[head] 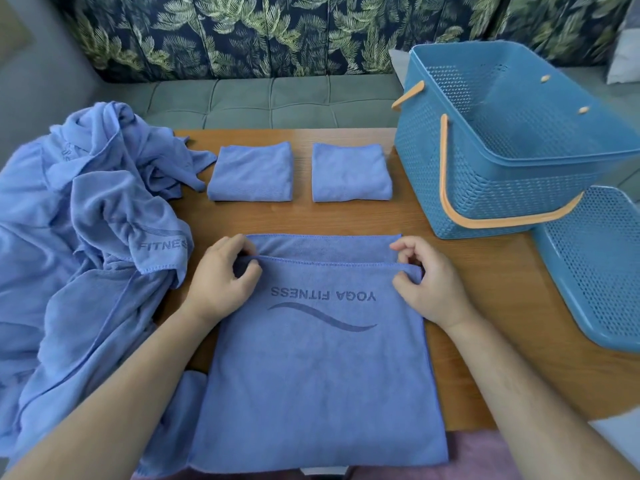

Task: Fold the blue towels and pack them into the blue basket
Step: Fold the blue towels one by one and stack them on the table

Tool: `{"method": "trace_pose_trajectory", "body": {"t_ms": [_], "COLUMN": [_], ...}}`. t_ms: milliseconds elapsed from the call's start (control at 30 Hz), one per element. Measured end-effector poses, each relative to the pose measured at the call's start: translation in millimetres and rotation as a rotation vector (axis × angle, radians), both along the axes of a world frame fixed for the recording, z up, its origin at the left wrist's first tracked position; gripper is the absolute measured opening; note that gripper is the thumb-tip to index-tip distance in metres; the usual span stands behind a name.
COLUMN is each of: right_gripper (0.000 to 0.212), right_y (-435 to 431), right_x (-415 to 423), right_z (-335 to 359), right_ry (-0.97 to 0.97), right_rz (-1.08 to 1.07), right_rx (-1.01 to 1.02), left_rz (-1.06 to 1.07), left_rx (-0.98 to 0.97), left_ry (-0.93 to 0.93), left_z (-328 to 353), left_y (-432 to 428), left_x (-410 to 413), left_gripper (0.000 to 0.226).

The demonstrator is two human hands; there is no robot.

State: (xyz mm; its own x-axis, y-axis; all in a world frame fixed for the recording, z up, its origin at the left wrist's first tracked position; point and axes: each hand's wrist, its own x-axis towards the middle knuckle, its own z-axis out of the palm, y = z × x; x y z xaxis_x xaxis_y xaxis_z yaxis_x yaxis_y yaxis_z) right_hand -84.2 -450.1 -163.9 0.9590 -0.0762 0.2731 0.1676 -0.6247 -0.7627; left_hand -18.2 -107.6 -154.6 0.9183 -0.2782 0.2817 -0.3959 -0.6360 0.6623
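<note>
While the blue towel (318,368) lies flat on the wooden table (485,289) right under my hands, its top layer is folded over, and that edge stops a little short of the far edge underneath. It is soft and the same blue all over.

My left hand (221,275) pinches the left corner of the top edge, with thumb and fingers (242,245) curled tight on the cloth. My right hand (429,282) pinches the right corner the same way.

Between my two hands and a bit nearer to me, the towel says "YOGA FITNESS" in darker blue. The words are upside down from where I look, with a wavy line next to them.

Past my fingertips, two small folded towels (252,173) sit side by side, not touching.

Left of my left hand is a big messy pile of towels (86,220). One says "FITNES" before a fold hides the rest.

Right of my right hand and farther away stands the blue basket (512,140), with an orange handle (485,221) hanging down its side. A blue lid (595,268) full of holes lies beside it, nearer to me.
</note>
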Motion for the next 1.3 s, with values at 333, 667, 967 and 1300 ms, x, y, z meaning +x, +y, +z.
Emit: {"method": "trace_pose_trajectory", "body": {"t_ms": [333, 667, 967, 1300], "right_gripper": [0.009, 0.013, 0.006, 0.012], "right_y": [-2.7, 8.1, 5.3, -3.6], "right_x": [10.8, 10.7, 10.5, 11.2], "right_z": [-7.5, -3.0, -2.1, -6.1], "right_ry": [-0.023, 0.047, -0.075, -0.054], "right_rz": [-0.177, -0.198, -0.085, -0.172], "right_rx": [-0.031, -0.36, -0.288, 0.029], "left_rz": [0.217, 0.177, 0.178, 0.15], "left_rx": [-0.071, 0.079, 0.21, -0.054], "left_ry": [0.045, -0.054, -0.146, -0.006], "left_z": [1.9, -12.2, -17.2, -4.5], "left_y": [-1.8, -4.2, -4.2, 2.0], "left_x": [1.5, 8.7, 9.4, 7.9], "left_gripper": [0.003, 0.006, 0.002, 0.018]}}
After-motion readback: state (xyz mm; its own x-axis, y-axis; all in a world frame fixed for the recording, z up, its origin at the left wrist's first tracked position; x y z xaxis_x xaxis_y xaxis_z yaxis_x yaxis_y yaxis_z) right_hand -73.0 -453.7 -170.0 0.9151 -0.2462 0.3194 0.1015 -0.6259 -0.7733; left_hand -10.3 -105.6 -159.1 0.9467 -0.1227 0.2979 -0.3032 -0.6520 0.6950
